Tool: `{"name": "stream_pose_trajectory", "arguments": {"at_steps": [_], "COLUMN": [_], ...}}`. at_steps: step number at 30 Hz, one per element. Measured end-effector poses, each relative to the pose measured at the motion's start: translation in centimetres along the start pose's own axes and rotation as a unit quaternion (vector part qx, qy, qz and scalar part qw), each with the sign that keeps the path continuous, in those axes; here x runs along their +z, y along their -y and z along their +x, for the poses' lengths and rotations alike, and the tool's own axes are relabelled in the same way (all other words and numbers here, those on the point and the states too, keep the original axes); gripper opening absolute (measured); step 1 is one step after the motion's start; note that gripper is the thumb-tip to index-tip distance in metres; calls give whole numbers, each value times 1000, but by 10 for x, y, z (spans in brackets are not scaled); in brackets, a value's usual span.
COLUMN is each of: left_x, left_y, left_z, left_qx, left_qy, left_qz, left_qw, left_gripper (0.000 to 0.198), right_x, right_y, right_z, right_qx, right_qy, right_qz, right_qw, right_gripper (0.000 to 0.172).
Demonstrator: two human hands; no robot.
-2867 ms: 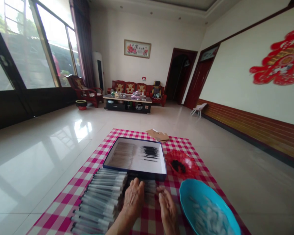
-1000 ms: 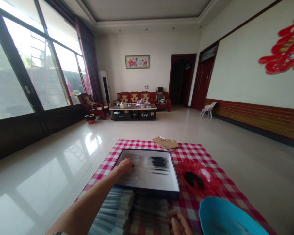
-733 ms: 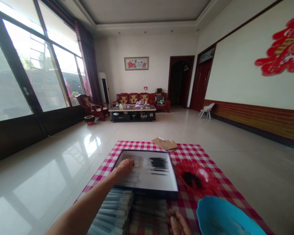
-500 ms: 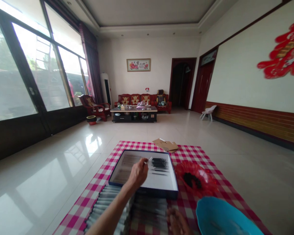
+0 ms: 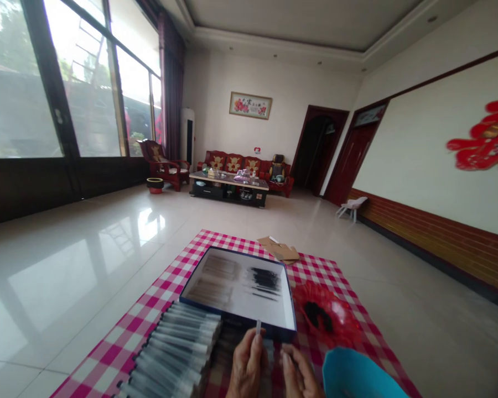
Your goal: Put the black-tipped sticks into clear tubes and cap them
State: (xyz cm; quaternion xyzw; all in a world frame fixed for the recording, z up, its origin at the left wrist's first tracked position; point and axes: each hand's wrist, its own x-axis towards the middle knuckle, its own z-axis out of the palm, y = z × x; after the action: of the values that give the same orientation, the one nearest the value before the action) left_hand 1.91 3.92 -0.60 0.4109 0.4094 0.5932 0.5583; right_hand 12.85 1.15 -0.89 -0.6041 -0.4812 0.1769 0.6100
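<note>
My left hand [image 5: 248, 362] is closed around a short translucent tube, like a pen barrel [image 5: 258, 327], held upright just in front of the box's near edge. Close beside it, my right hand [image 5: 299, 373] has thumb and fingers pinched together; what they hold, if anything, I cannot make out. Beyond both hands lies a shallow blue-rimmed box [image 5: 269, 310] with a white inside. Clear tubes [image 5: 211, 287] fill its left part, and thin black sticks [image 5: 265, 281] lie to the right. Left of my hands are several rows of translucent pens [image 5: 172, 348] with black ends.
A red flower-shaped bowl [image 5: 343, 316] holding small black pieces [image 5: 317, 318] stands right of the box. Nearer is a blue bowl [image 5: 357, 371]. Brown cardboard [image 5: 280, 250] lies at the far edge of the checked tablecloth [image 5: 149, 301]. A coffee table [image 5: 228, 188] stands farther off.
My left hand has drawn back from over the box with a small translucent piece, down beside my right hand. The view has tilted somewhat.
</note>
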Motion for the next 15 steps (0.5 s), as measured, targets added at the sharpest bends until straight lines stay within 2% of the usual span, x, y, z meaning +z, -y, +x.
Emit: {"name": "stream_pose_trajectory", "arguments": {"at_steps": [2, 5, 7, 9, 12, 15], "left_x": [-2, -3, -4, -3, -2, 0], "left_y": [2, 5, 6, 6, 8, 12], "left_z": [3, 5, 6, 6, 6, 7], "left_qx": [3, 19, 28, 32, 40, 47], "left_qy": [6, -8, -18, -19, -31, -40], "left_qz": [-36, -56, -51, -42, -31, -24], "left_qw": [999, 998, 998, 998, 998, 998], "left_gripper": [58, 55, 54, 54, 54, 55], "right_x": [3, 25, 50, 75, 103, 117], "right_y": [19, 41, 44, 39, 26, 13], "right_z": [32, 84, 111, 130, 144, 149], "right_qx": [-95, -187, -206, -210, -210, -202], "right_qy": [79, 185, 261, 302, 335, 349], "right_qz": [-57, -190, -304, -349, -388, -424], "right_qw": [991, 946, 893, 862, 833, 811], "right_gripper": [32, 27, 26, 24, 20, 16]}}
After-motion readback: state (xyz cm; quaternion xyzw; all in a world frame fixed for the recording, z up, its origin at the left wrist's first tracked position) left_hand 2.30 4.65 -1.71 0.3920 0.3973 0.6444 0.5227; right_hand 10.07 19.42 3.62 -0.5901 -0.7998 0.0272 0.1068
